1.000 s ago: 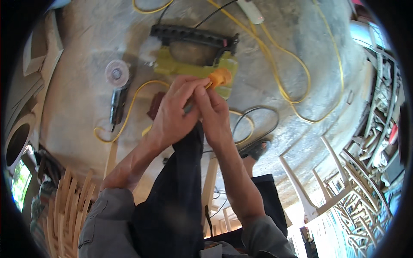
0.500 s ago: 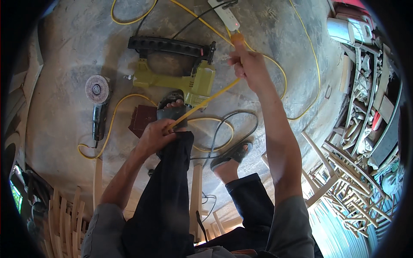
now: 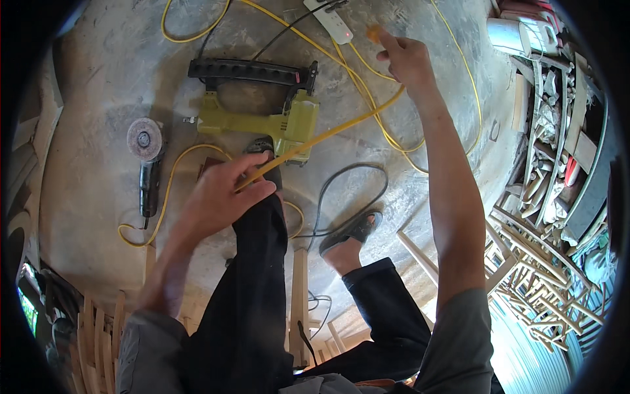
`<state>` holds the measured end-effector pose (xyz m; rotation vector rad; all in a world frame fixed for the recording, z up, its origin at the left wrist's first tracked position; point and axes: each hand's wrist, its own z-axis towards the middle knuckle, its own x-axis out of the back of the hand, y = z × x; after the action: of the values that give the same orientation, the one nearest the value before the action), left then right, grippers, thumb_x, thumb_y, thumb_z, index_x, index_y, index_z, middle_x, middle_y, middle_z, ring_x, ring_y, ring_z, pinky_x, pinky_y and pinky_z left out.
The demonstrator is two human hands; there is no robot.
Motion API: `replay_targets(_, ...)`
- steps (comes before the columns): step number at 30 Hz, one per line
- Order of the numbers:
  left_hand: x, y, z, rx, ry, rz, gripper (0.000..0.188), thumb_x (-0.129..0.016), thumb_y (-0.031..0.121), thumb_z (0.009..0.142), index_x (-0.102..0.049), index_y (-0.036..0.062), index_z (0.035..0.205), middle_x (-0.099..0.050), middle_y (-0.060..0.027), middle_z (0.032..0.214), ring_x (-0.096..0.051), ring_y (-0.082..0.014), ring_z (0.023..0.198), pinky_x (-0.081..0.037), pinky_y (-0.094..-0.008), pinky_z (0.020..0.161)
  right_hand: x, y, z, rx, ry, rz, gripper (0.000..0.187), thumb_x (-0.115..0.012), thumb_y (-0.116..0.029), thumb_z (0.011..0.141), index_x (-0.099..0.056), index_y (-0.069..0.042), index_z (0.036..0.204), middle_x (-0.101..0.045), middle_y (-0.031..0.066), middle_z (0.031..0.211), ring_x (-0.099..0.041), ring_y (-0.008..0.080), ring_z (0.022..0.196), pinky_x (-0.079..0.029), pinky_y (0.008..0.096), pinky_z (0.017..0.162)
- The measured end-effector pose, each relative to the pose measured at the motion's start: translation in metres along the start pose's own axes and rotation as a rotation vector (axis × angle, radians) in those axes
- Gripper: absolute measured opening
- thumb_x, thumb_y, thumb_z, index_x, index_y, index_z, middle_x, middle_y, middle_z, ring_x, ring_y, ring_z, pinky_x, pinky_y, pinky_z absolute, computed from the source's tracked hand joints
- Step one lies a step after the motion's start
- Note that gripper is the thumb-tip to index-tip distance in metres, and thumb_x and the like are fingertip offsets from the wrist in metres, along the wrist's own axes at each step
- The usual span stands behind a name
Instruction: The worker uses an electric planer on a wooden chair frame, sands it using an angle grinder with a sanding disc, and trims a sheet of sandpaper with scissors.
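Between my two hands stretches a yellow cord (image 3: 321,136), slanting up to the right. My left hand (image 3: 216,200) has it between thumb and forefinger, the other fingers loosely extended. My right hand (image 3: 412,62), farther out, is closed round the cord, and a blurred orange end piece (image 3: 375,33) shows beyond its thumb. Beneath the cord, a green nail gun (image 3: 295,125) with a long black magazine lies on its side. An angle grinder (image 3: 149,184) with a worn disc rests to its left. A white power strip (image 3: 338,27) lies beyond, near my right hand.
More yellow cord (image 3: 471,98) and a black cable loop (image 3: 386,176) lie on the concrete floor (image 3: 98,197). My sandalled foot (image 3: 354,233) stands beside that loop. Wood scraps (image 3: 545,157) and stacked wooden frames (image 3: 531,282) fill the right side; wooden slats (image 3: 98,338) stand lower left.
My right hand has moved outward and to the right, drawing the cord with it. My left hand has risen slightly, its fingers looser. The view has shifted a little.
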<state>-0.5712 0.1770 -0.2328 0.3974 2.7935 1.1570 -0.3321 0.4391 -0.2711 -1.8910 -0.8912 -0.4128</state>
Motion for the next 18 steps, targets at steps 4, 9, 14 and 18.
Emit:
replay_targets(4,-0.050,-0.065,0.017,-0.043,0.057,-0.137,0.051,-0.072,0.024,0.084,-0.055,-0.0004,0.125,-0.067,-0.0103,0.088,-0.064,-0.0146,0.082,-0.051,-0.0286,0.076,-0.004,0.035,0.042,0.137,0.126,-0.236,0.050,-0.069,-0.047,0.082,-0.071,-0.001,0.101,-0.067,0.0024,0.077,-0.045,0.0051,0.054,-0.039,0.0235,0.052)
replay_targets(9,-0.047,-0.072,0.010,-0.057,0.090,-0.145,0.050,-0.073,0.025,0.083,-0.056,-0.0015,0.123,-0.067,-0.0137,0.099,-0.066,-0.0198,0.087,-0.051,-0.0310,0.080,-0.021,0.057,0.085,0.177,-0.073,-0.065,0.046,-0.073,-0.038,0.081,-0.069,-0.003,0.111,-0.067,0.0018,0.084,-0.045,0.0070,0.057,-0.041,0.0251,0.055)
replay_targets(14,-0.022,-0.095,0.002,-0.174,0.347,-0.066,0.034,-0.068,0.014,0.087,-0.060,-0.0005,0.117,-0.064,-0.0126,0.104,-0.063,-0.0192,0.091,-0.050,-0.0313,0.083,-0.037,0.059,0.111,0.314,-0.064,-0.303,0.040,-0.073,-0.030,0.081,-0.067,-0.005,0.112,-0.068,0.0055,0.089,-0.056,0.0122,0.064,-0.046,0.0265,0.063)
replay_targets(18,0.027,-0.162,-0.038,-0.099,0.780,0.216,0.026,-0.065,0.012,0.089,-0.061,0.0001,0.112,-0.062,-0.0101,0.106,-0.059,-0.0176,0.096,-0.048,-0.0315,0.085,-0.036,0.044,0.119,0.415,-0.072,-0.449,0.039,-0.073,-0.027,0.079,-0.067,-0.005,0.111,-0.069,0.0096,0.091,-0.063,0.0177,0.073,-0.050,0.0310,0.069)
